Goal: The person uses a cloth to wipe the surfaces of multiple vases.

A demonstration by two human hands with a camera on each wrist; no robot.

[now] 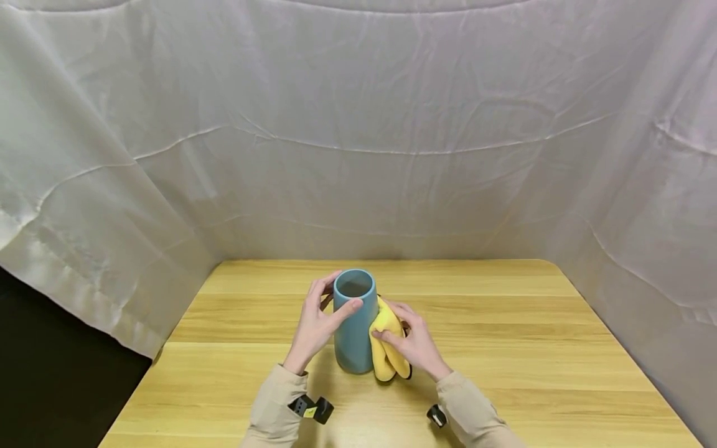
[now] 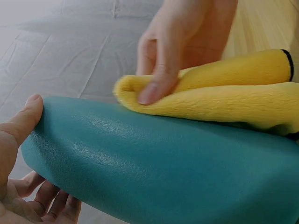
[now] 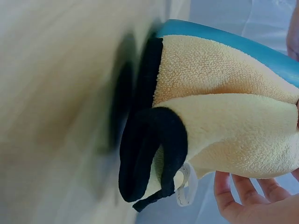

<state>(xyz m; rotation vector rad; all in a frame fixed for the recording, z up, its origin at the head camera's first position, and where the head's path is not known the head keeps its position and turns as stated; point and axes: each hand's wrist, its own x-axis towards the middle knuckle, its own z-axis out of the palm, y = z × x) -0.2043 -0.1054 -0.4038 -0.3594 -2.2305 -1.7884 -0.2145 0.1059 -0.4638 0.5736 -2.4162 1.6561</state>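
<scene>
A tall blue-green vase (image 1: 354,339) with a round open mouth stands on the wooden table. My left hand (image 1: 315,322) grips it near the rim, thumb on the near side and fingers round the far left; the left wrist view shows this hand at the end of the vase (image 2: 154,158). My right hand (image 1: 417,342) pinches a folded yellow cloth (image 1: 386,339) and holds it against the vase's right side. In the right wrist view the cloth (image 3: 243,130) shows a fluffy surface, a black edging and a small white tag (image 3: 188,186).
The light wood table (image 1: 504,348) extends to both sides of the vase. Grey fabric curtains (image 1: 392,186) hang behind and beside it. A dark area (image 1: 56,367) lies beyond the table's left edge.
</scene>
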